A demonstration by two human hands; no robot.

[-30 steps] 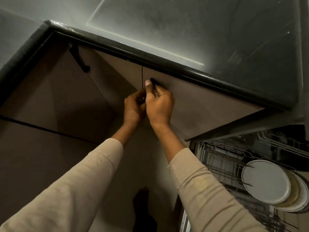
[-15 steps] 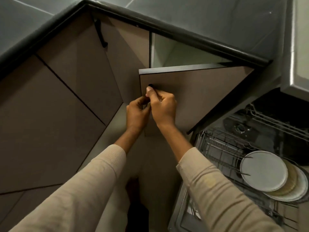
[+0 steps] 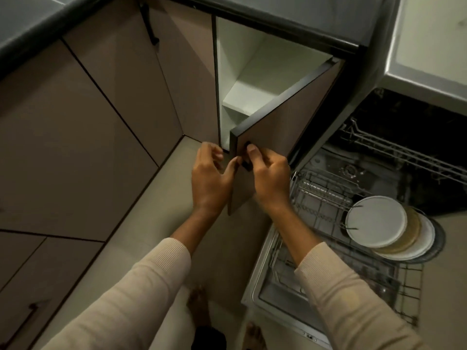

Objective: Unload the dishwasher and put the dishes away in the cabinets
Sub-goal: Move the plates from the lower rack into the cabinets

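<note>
A brown cabinet door (image 3: 285, 122) under the counter stands swung wide, showing a white interior with a shelf (image 3: 242, 97). My right hand (image 3: 270, 173) grips the door's black handle (image 3: 246, 157) near its free edge. My left hand (image 3: 211, 178) hovers just left of that edge with its fingers loosely curled, and its thumb touches the door's edge. To the right, the dishwasher's lower rack (image 3: 326, 198) is pulled out over its open door. Several round plates (image 3: 376, 221) stand upright in the rack, white ones and a tan one.
Closed brown cabinet fronts (image 3: 83, 147) fill the left side, with a black handle (image 3: 149, 24) at the top. The dark counter edge (image 3: 290, 24) runs above the open cabinet. The dishwasher's upper rack (image 3: 404, 152) shows at right. My bare feet (image 3: 199, 304) stand on the pale floor.
The cabinet door went from closed to wide open, pulled by my right hand on the handle. My left hand has come off the handle and spread a little.
</note>
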